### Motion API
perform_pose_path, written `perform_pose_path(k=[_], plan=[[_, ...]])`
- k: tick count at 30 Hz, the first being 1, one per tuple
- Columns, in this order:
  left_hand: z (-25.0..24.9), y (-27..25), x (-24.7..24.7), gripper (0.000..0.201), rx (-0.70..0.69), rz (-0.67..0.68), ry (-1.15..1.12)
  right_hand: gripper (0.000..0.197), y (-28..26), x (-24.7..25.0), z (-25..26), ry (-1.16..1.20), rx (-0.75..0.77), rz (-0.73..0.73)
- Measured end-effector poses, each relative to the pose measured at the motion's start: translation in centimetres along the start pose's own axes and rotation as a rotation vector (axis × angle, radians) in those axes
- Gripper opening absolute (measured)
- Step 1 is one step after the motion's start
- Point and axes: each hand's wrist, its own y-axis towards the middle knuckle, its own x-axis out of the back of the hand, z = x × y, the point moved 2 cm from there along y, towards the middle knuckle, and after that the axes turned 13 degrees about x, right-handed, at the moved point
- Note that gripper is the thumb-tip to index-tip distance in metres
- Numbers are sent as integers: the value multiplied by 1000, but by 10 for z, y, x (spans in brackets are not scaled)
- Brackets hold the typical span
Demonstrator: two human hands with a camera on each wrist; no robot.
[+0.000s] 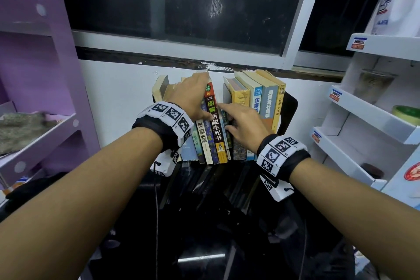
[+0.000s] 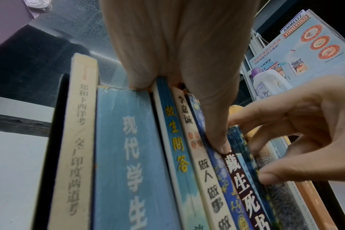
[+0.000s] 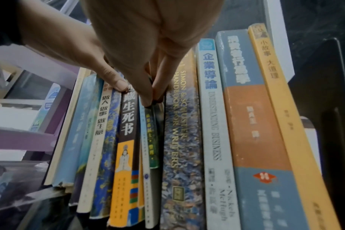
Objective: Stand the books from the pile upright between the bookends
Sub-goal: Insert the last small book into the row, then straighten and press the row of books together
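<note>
A row of books stands upright on the dark table between a black left bookend [image 2: 57,140] and a black right bookend [image 1: 288,107]. My left hand [image 1: 197,93] holds the left group of books. Its fingers hook over their tops, and its thumb [image 2: 217,132] presses on the spines beside the dark-spined book [image 1: 214,125]. My right hand [image 1: 229,118] is at the middle of the row. It pinches a thin green book [image 3: 151,137] wedged between the dark-spined book and the speckled handbook [image 3: 179,140]. To the right stand the pale blue, grey-orange and yellow books [image 1: 278,107].
The glossy black table [image 1: 204,223] extends toward me. A purple shelf unit [image 1: 45,75] stands at the left and a white display rack [image 1: 363,109] with bottles at the right. A white wall and dark window lie behind the books.
</note>
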Motion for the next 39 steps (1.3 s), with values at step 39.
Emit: perform_pose_path(k=[39], plan=[[6,6,3,100,-34,64,-76,70,-17,29,-11,-109,119,30]])
